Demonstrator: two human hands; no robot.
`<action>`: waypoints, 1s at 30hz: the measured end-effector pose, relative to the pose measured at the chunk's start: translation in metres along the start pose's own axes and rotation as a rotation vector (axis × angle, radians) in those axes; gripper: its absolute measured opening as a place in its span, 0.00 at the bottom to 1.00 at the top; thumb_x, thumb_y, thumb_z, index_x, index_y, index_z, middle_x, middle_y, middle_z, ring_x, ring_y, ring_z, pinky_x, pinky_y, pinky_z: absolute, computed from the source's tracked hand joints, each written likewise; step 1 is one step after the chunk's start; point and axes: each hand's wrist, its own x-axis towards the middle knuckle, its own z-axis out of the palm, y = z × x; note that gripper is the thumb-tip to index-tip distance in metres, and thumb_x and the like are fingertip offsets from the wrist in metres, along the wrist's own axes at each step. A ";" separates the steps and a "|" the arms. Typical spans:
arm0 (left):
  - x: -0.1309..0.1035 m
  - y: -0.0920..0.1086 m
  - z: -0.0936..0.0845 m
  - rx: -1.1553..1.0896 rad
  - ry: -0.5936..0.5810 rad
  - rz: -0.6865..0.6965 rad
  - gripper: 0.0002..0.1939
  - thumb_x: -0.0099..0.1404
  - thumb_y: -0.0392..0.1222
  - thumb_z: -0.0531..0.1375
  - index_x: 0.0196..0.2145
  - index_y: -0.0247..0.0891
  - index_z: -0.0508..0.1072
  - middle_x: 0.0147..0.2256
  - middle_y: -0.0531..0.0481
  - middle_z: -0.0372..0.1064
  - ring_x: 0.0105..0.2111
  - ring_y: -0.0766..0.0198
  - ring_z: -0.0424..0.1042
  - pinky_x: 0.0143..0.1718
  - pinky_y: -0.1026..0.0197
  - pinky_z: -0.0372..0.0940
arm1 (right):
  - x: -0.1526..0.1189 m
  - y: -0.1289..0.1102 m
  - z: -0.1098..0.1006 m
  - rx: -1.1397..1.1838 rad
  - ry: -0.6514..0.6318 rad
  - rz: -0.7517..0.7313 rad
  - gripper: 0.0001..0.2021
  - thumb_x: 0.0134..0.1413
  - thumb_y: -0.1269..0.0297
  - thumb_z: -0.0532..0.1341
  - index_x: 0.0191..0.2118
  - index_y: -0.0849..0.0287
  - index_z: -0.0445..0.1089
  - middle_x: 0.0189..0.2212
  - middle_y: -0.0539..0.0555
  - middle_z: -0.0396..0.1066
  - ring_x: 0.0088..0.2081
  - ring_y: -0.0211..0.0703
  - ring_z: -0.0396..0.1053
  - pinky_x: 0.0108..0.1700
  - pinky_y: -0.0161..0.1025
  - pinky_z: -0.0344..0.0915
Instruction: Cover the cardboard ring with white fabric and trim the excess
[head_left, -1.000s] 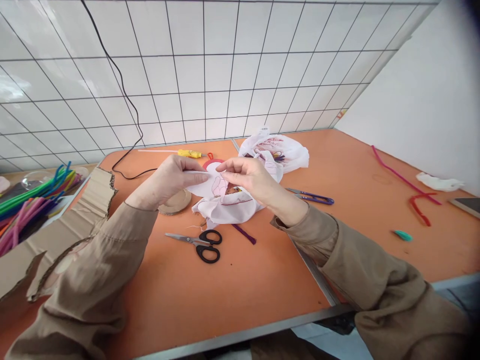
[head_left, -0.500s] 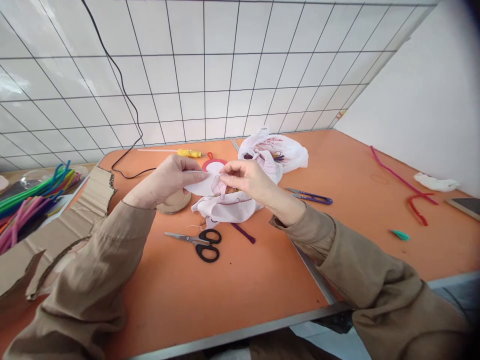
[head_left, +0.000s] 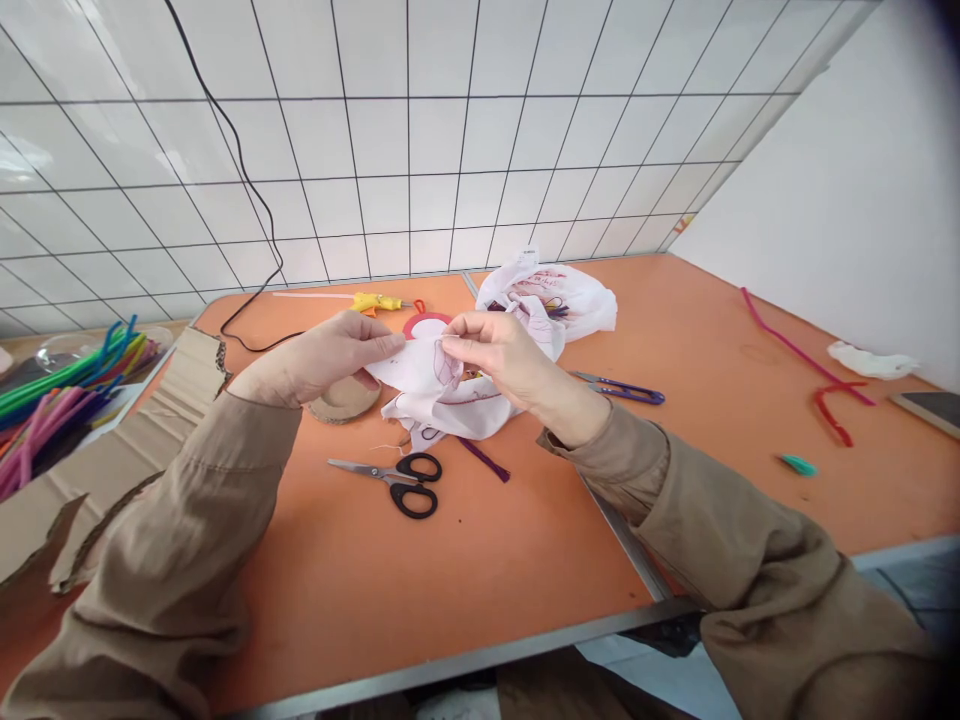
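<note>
A thin white cloth [head_left: 409, 372] with purplish line drawing on it is stretched between my two hands above the table. My left hand [head_left: 326, 350] pinches its left edge between thumb and fingers. At the drawn part, my right hand [head_left: 499, 355] pinches it with thumb and forefinger. Just behind the hands, a red-rimmed disc with a white middle [head_left: 414, 327] is partly covered. More crumpled white cloth [head_left: 469, 415] lies below the hands. Under my left hand rests a round cardboard piece [head_left: 349, 403]. Black-handled scissors [head_left: 409, 484] lie in front, beside a dark purple thread bundle [head_left: 487, 460].
A yellow glue gun [head_left: 375, 302] lies at the back, near a white plastic bag [head_left: 581, 300]. Blue thread snips [head_left: 626, 391] are right of my right hand. Corrugated cardboard [head_left: 127, 430] and colourful pipe cleaners [head_left: 64, 400] fill the left; red pipe cleaners [head_left: 831, 418] lie right.
My left hand has shifted slightly left and lower, and the cloth between the hands shows more of its surface. My right hand keeps its pinch. The view has tilted slightly.
</note>
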 end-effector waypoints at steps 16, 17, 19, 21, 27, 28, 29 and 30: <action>-0.002 0.012 0.010 -0.081 -0.142 -0.043 0.14 0.61 0.47 0.63 0.23 0.37 0.76 0.20 0.51 0.68 0.18 0.71 0.59 0.19 0.66 0.52 | -0.003 -0.003 0.001 -0.140 -0.090 -0.041 0.12 0.54 0.61 0.63 0.24 0.60 0.67 0.22 0.50 0.68 0.26 0.36 0.68 0.29 0.35 0.66; -0.002 0.012 0.011 -0.115 -0.165 -0.044 0.14 0.61 0.48 0.63 0.23 0.37 0.77 0.21 0.49 0.70 0.19 0.70 0.61 0.19 0.66 0.55 | -0.002 -0.003 0.001 -0.150 -0.079 -0.037 0.12 0.54 0.62 0.63 0.23 0.60 0.66 0.21 0.49 0.67 0.25 0.35 0.67 0.28 0.34 0.65; -0.002 0.012 0.013 -0.167 -0.198 -0.046 0.15 0.61 0.50 0.64 0.23 0.36 0.77 0.22 0.47 0.72 0.20 0.67 0.66 0.20 0.65 0.60 | -0.001 -0.002 0.001 -0.150 -0.044 -0.016 0.13 0.51 0.63 0.64 0.21 0.60 0.65 0.19 0.48 0.65 0.23 0.34 0.66 0.26 0.33 0.64; -0.001 0.013 0.014 -0.191 -0.194 -0.043 0.16 0.59 0.52 0.66 0.23 0.36 0.76 0.23 0.46 0.74 0.22 0.64 0.70 0.23 0.64 0.64 | 0.000 -0.002 0.002 -0.119 -0.009 0.021 0.12 0.49 0.62 0.65 0.21 0.61 0.66 0.18 0.48 0.65 0.22 0.33 0.65 0.24 0.32 0.64; 0.001 0.008 0.009 -0.192 -0.145 -0.072 0.15 0.58 0.52 0.66 0.25 0.36 0.78 0.26 0.44 0.77 0.26 0.58 0.77 0.31 0.58 0.72 | 0.002 0.002 0.001 0.039 0.019 0.153 0.14 0.44 0.60 0.68 0.20 0.61 0.66 0.18 0.47 0.63 0.20 0.31 0.62 0.20 0.30 0.62; 0.002 0.007 0.008 -0.186 -0.158 -0.073 0.15 0.58 0.52 0.65 0.26 0.36 0.78 0.25 0.43 0.77 0.26 0.57 0.77 0.31 0.58 0.72 | 0.002 0.003 0.001 0.056 0.018 0.165 0.14 0.44 0.60 0.69 0.21 0.61 0.66 0.18 0.47 0.63 0.20 0.31 0.62 0.20 0.29 0.62; 0.002 0.005 0.008 -0.180 -0.173 -0.072 0.16 0.59 0.53 0.64 0.25 0.36 0.78 0.24 0.43 0.77 0.25 0.57 0.76 0.30 0.57 0.72 | 0.002 0.004 0.001 0.068 0.020 0.172 0.14 0.45 0.59 0.69 0.21 0.61 0.66 0.18 0.47 0.63 0.20 0.31 0.62 0.20 0.29 0.61; 0.003 0.005 0.008 -0.177 -0.184 -0.070 0.17 0.59 0.53 0.64 0.25 0.36 0.78 0.24 0.42 0.77 0.25 0.56 0.76 0.29 0.57 0.72 | 0.001 0.004 0.001 0.076 0.022 0.177 0.15 0.45 0.59 0.69 0.21 0.61 0.66 0.18 0.47 0.62 0.20 0.31 0.62 0.20 0.29 0.61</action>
